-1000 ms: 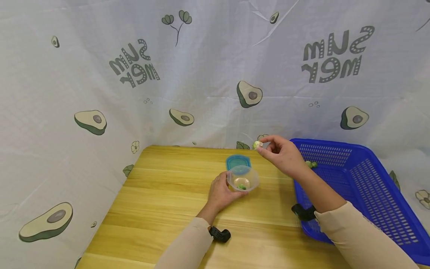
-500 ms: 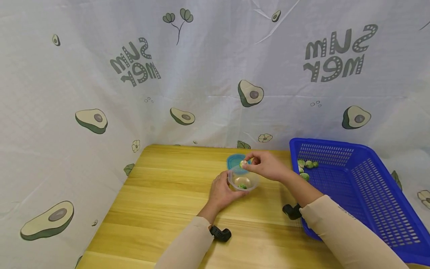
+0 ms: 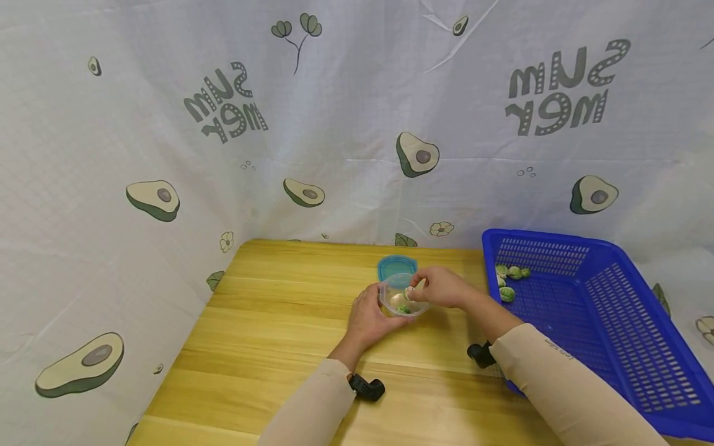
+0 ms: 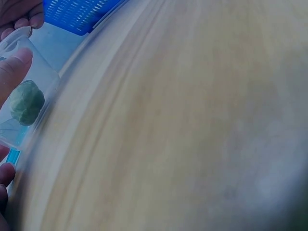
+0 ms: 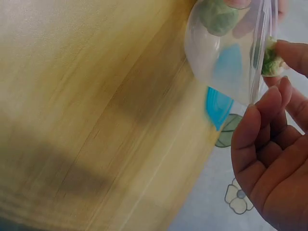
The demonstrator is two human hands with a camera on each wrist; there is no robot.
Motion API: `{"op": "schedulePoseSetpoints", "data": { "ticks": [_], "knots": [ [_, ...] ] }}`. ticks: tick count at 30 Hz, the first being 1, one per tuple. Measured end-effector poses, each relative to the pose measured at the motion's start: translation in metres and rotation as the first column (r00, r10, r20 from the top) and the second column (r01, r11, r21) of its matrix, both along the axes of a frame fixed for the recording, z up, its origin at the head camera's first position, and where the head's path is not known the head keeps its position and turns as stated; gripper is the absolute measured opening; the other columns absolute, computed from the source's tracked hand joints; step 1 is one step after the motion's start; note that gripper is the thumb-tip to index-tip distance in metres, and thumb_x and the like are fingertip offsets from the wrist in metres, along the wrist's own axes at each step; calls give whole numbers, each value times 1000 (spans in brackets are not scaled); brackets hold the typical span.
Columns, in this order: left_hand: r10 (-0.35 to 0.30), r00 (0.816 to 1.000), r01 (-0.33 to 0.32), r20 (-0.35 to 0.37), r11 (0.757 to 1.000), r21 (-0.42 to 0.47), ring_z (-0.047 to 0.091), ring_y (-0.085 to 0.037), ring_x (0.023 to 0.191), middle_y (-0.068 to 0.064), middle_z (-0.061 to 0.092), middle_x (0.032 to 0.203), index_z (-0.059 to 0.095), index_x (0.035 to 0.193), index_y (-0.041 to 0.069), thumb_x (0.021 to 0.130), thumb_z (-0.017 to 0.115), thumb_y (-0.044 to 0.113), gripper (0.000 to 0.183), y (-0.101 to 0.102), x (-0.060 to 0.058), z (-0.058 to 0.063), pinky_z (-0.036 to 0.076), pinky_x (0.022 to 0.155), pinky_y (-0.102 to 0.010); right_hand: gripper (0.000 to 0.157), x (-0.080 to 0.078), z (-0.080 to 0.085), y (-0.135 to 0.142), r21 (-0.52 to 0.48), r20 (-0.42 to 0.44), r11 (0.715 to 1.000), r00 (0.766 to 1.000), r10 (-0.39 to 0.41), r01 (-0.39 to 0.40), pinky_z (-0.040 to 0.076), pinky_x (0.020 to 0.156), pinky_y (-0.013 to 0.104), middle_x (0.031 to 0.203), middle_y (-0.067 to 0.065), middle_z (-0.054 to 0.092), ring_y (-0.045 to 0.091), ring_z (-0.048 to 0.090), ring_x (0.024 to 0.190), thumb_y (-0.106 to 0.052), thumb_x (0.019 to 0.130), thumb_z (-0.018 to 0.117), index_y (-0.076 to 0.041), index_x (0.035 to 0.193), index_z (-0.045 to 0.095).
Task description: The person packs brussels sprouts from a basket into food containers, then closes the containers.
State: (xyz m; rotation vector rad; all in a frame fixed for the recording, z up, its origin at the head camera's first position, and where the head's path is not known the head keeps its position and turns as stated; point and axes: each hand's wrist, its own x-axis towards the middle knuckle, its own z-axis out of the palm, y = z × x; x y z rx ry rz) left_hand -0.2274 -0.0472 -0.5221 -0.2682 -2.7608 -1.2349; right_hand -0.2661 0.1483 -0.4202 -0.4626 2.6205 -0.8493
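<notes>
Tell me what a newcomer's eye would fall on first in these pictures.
Probably the big blue basket at the head view's right, with a few green sprouts at its far left. Next, near the middle, the left hand holds a clear bowl with a sprout inside, while the right hand pinches another sprout at its mouth. Behind, the white cloth printed with avocados also stands out.

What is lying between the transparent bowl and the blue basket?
In the head view, the right hand and forearm span from the blue basket to the transparent bowl; the tabletop that shows there is bare.
</notes>
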Motion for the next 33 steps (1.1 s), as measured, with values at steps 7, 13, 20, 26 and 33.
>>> {"op": "schedulePoseSetpoints", "data": {
  "ticks": [7,13,20,26,33],
  "knots": [
    [7,1000,-7,11,1000,-9,57,-18,110,1,65,123,50,141,15,70,88,60,93,0,0,-1,48,95,-37,22,0,-2,-1,93,0,995,1000,22,-22,43,63,28,77,2,61,17,53,70,-26,92,75,-8,103,70],
    [9,1000,-9,12,1000,-16,56,-16,104,2,64,118,50,141,16,69,87,64,94,0,-1,-1,47,91,-34,22,1,-3,1,111,-24,993,999,44,-41,43,64,29,80,3,63,18,53,71,-26,91,76,-8,103,71],
    [4,1000,-4,25,1000,-2,59,-21,116,0,64,127,49,142,15,70,87,64,95,0,0,0,48,100,-42,22,1,-3,2,99,-31,994,998,51,-48,44,65,29,86,5,67,17,54,71,-24,91,74,-7,105,71],
    [0,1000,0,19,1000,4,59,-22,119,-1,64,129,49,142,14,70,88,61,94,1,0,0,46,105,-45,26,3,5,3,61,-27,998,999,28,-27,44,62,29,83,5,65,17,54,70,-25,94,71,-5,111,70],
    [1,1000,-1,3,1000,-3,59,-18,112,0,65,125,49,142,14,70,87,62,95,1,0,-1,46,105,-44,32,6,31,9,-30,-42,999,999,11,-13,42,60,31,83,9,61,18,50,66,-26,99,67,-3,120,67]
  ]
}}
